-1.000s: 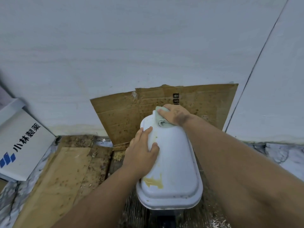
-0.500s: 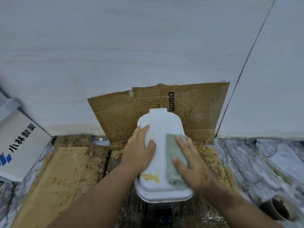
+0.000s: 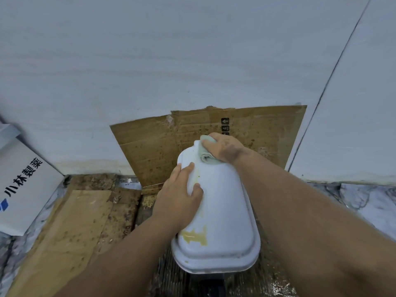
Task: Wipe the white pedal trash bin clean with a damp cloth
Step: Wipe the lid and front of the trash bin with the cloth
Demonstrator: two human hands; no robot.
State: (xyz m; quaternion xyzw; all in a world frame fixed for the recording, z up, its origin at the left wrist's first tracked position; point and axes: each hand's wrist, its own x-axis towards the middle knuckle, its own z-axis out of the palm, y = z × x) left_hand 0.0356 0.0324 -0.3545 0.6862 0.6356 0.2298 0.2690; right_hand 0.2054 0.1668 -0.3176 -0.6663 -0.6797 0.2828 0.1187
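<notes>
Since half a second ago our right hand (image 3: 222,150) has slid the bunched pale-green cloth (image 3: 206,156) to the lid's far end, fingers curled around it. Our left hand (image 3: 182,194) presses spread fingers on the smooth white bin (image 3: 225,211), yellow-stained, standing on spotted cardboard (image 3: 70,221).

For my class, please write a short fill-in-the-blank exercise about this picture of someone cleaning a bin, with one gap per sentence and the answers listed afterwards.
1. The right hand presses a bunched pale green ____ against the far end of the bin lid.
2. The left hand rests flat on the lid's ____ side.
3. A ____ stain marks the near end of the lid.
4. Behind the bin, a spotted sheet of ____ leans against the wall.

Missing words: cloth; left; yellow; cardboard
</notes>
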